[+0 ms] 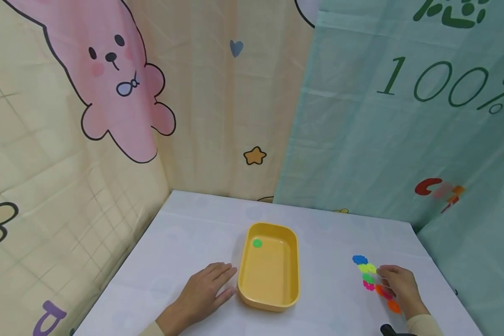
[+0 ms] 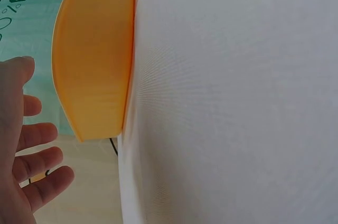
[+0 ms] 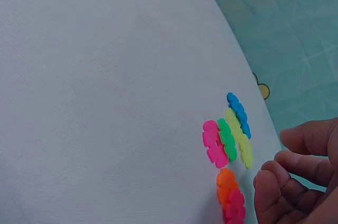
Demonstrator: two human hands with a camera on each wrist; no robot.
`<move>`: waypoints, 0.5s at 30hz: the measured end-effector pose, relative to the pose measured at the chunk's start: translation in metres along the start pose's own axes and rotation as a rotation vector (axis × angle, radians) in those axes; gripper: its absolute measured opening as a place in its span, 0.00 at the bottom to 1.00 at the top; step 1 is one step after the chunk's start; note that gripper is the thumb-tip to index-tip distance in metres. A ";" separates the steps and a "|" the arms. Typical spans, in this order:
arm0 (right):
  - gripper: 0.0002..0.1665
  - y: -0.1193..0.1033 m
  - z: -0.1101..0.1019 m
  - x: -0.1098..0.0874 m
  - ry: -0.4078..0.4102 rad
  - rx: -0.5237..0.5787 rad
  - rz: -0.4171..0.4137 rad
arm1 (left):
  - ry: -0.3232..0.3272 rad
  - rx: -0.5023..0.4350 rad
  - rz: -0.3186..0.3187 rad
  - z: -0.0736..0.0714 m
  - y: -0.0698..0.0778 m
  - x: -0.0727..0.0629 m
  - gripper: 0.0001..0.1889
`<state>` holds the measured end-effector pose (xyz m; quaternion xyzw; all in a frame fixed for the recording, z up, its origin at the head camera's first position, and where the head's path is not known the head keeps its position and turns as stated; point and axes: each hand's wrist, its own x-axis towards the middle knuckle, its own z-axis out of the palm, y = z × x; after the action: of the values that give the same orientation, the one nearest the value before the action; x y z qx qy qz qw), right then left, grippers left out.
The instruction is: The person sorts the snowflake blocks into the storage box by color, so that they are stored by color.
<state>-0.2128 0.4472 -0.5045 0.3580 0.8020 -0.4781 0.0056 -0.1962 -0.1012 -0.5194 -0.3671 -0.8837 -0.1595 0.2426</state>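
My left hand [image 1: 206, 294] has its fingers spread at the left wall of a yellow tray [image 1: 269, 301]; its wall also shows in the left wrist view. A green disc [image 1: 257, 243] lies in the tray's far left part. My right hand [image 1: 401, 287], fingers loosely bent, hovers beside a row of flower-shaped plastic discs; nothing shows between its fingers. Nearest to its fingertips are yellow discs [image 3: 245, 151]. Around them lie a blue disc [image 3: 238, 115], a green disc [image 3: 226, 139] and a pink disc [image 3: 214, 143]. Closer to me are orange [image 1: 394, 306] and pink [image 3: 235, 208] discs, partly overlapping.
A white cloth covers the table [image 1: 201, 224]. Printed curtains [image 1: 218, 116] hang along its back and sides. Some black object [image 1: 388, 330] shows at the bottom edge, near my right sleeve [image 1: 424, 324].
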 end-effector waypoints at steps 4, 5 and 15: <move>0.32 0.000 0.000 -0.004 -0.026 -0.024 -0.030 | 0.005 0.000 0.006 0.001 -0.001 0.002 0.25; 0.33 -0.001 -0.001 -0.005 -0.036 -0.039 -0.042 | 0.001 -0.001 0.003 0.001 -0.001 0.003 0.25; 0.35 0.003 0.004 -0.007 -0.072 -0.359 -0.174 | -0.033 -0.002 -0.012 0.002 0.000 0.000 0.25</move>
<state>-0.2070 0.4405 -0.5066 0.2631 0.9017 -0.3385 0.0568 -0.1969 -0.1000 -0.5215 -0.3644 -0.8897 -0.1559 0.2266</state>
